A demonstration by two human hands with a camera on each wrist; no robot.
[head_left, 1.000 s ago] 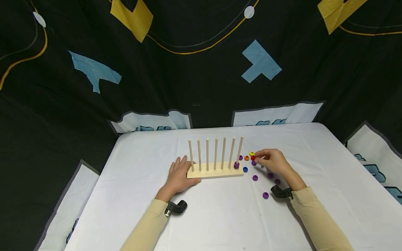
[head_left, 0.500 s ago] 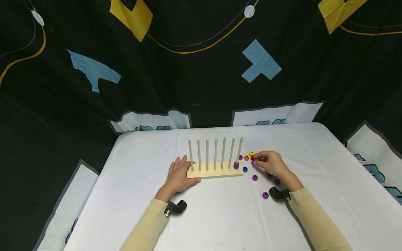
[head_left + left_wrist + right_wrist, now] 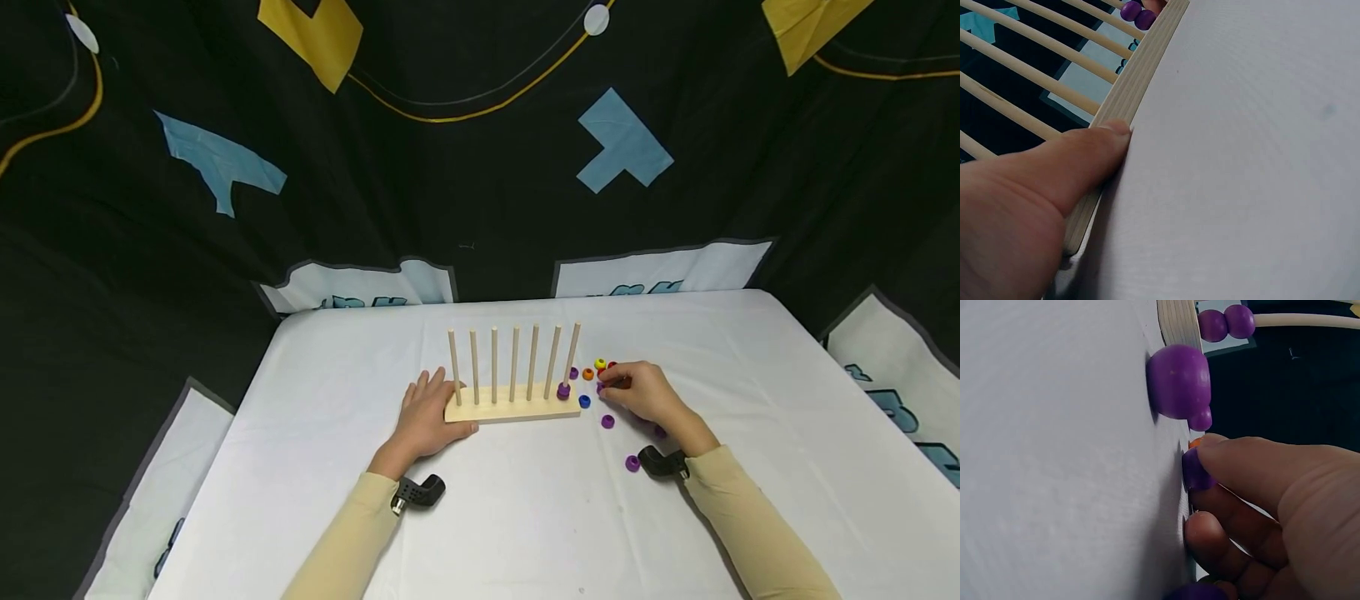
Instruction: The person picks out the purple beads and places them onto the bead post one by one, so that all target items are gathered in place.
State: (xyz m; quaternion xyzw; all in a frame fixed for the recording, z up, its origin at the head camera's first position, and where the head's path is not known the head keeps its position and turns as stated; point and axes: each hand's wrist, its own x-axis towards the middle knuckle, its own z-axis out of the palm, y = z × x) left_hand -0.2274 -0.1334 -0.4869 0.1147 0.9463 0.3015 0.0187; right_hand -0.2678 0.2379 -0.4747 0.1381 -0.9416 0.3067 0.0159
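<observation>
A pale wooden peg board (image 3: 513, 409) with several upright pegs stands on the table. Two purple beads (image 3: 563, 391) are stacked on its rightmost peg. My left hand (image 3: 430, 421) holds the board's left end; its thumb (image 3: 1094, 153) lies along the front edge in the left wrist view. To the right of the board, my right hand (image 3: 645, 392) pinches a purple bead (image 3: 1196, 469) at table level between thumb and finger. Red beads partly show beside its fingertips, near a yellow bead (image 3: 600, 364) and an orange bead (image 3: 588, 374).
A blue bead (image 3: 584, 402) lies just off the board's right end. Loose purple beads (image 3: 607, 422) are scattered nearer me, one (image 3: 632, 463) beside the right wrist camera. A white cloth covers the table (image 3: 510, 517); a black curtain (image 3: 465, 192) hangs behind it.
My right hand has shifted slightly left and down from the red bead to the purple bead beside it. The left hand and the board stay in place.
</observation>
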